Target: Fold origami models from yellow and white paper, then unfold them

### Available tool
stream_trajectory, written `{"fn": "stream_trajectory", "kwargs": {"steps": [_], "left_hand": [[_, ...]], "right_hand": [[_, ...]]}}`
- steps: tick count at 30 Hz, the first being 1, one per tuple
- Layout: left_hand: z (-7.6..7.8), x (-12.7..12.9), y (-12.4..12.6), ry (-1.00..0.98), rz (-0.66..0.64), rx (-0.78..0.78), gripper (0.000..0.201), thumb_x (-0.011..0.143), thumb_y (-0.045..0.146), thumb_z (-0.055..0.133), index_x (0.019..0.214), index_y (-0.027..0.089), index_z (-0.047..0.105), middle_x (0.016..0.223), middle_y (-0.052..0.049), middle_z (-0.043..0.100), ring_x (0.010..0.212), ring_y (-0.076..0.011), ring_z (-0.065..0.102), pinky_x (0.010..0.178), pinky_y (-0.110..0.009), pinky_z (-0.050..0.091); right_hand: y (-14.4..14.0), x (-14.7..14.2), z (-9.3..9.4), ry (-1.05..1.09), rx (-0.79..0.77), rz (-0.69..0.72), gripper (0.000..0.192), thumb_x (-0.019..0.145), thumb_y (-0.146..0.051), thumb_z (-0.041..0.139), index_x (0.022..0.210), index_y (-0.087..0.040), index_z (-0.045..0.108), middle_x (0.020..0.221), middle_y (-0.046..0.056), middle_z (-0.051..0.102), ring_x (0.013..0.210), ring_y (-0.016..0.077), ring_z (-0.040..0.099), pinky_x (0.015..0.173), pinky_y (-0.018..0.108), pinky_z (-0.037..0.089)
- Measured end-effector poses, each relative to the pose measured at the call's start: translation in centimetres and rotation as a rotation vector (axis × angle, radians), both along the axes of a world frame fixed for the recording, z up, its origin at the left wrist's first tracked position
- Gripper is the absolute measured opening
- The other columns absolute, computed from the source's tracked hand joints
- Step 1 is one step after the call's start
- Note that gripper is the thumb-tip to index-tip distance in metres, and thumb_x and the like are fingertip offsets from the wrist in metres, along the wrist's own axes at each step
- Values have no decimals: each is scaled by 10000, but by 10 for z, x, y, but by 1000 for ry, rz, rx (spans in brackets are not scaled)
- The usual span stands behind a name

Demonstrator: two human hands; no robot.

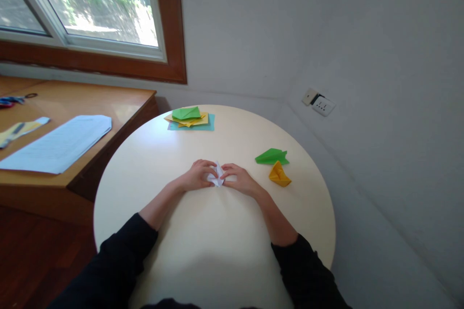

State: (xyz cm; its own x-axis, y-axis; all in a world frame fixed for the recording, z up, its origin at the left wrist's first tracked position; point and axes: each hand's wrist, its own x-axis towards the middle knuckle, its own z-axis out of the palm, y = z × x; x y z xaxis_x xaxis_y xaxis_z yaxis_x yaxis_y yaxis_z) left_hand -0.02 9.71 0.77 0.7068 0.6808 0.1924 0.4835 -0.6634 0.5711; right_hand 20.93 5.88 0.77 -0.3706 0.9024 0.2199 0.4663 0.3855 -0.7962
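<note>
A small white folded paper piece (218,175) rests on the round cream table (203,256), pinched from both sides. My left hand (197,174) grips its left part and my right hand (239,179) grips its right part, fingertips nearly touching over it. Much of the paper is hidden by my fingers. To the right of my right hand lie a green folded paper shape (271,156) and an orange folded paper shape (279,174).
A stack of green, yellow and blue paper sheets (190,119) lies at the table's far edge. A wooden desk (108,106) to the left carries a white printed sheet (60,143). Grey walls close in behind and right, with a wall socket (319,102).
</note>
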Motion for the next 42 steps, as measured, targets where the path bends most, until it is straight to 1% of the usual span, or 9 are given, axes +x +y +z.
{"fn": "stream_trajectory", "kwargs": {"steps": [8, 15, 19, 23, 27, 31, 34, 39, 42], "left_hand": [[-4, 2, 2, -37, 13, 25, 261, 638, 327, 696, 886, 250, 672, 1118, -68, 582, 1069, -239, 485, 954, -382, 304], [-9, 3, 1, -145, 54, 44, 262, 687, 370, 647, 903, 223, 663, 1067, -90, 616, 1038, -243, 515, 942, -386, 324], [-10, 5, 1, -133, 59, 79, 258, 727, 393, 601, 902, 215, 666, 1046, -92, 627, 1017, -240, 527, 933, -378, 332], [-11, 6, 0, -120, 78, 108, 252, 758, 384, 566, 919, 220, 670, 1041, -92, 631, 1013, -232, 531, 931, -376, 337], [-13, 7, -1, -209, 99, 101, 229, 764, 364, 565, 913, 230, 677, 1019, -91, 641, 987, -217, 551, 916, -368, 361], [-8, 9, -4, -306, 124, 124, 240, 751, 371, 583, 915, 218, 668, 1016, -95, 640, 971, -205, 561, 907, -364, 382], [-1, 11, -7, -357, 149, 114, 223, 765, 343, 565, 903, 196, 659, 983, -104, 642, 931, -200, 569, 879, -355, 404], [7, 14, -12, -396, 193, 31, 213, 808, 321, 496, 842, 181, 653, 856, -73, 659, 823, -178, 581, 787, -300, 431], [10, 17, -16, -460, 244, -73, 252, 806, 358, 492, 813, 166, 657, 796, -53, 662, 759, -167, 578, 723, -270, 434]], "right_hand": [[0, -1, -1, 6, 13, -7, 75, 675, -235, 673, 748, -221, 685, 1044, 47, 576, 1000, 176, 558, 932, 335, 392], [0, -2, 1, -5, 15, 4, 197, 644, -202, 692, 840, -206, 665, 1065, 50, 572, 1001, 176, 550, 924, 332, 400], [1, -3, -1, -26, 44, -7, 211, 640, -183, 693, 849, -194, 664, 1056, 55, 575, 990, 181, 556, 919, 334, 402], [2, -6, -6, -29, 111, -41, 159, 679, -192, 665, 838, -189, 661, 1012, 55, 592, 954, 173, 570, 891, 327, 422], [2, -9, -12, 21, 192, -76, 87, 747, -206, 602, 813, -200, 660, 956, 55, 617, 913, 166, 578, 852, 319, 447], [2, -11, -12, 55, 305, -153, 100, 780, -214, 566, 829, -222, 653, 912, 57, 642, 895, 180, 567, 828, 343, 450], [2, -12, -10, 65, 337, -204, 95, 797, -246, 550, 818, -220, 638, 849, 54, 651, 843, 186, 569, 786, 340, 453], [-1, -15, -7, 77, 317, -265, 135, 805, -311, 530, 766, -213, 614, 748, 25, 637, 724, 167, 574, 732, 307, 453], [-4, -17, -4, 107, 352, -340, 145, 798, -329, 528, 769, -214, 611, 738, 19, 634, 715, 167, 570, 730, 306, 456]]}}
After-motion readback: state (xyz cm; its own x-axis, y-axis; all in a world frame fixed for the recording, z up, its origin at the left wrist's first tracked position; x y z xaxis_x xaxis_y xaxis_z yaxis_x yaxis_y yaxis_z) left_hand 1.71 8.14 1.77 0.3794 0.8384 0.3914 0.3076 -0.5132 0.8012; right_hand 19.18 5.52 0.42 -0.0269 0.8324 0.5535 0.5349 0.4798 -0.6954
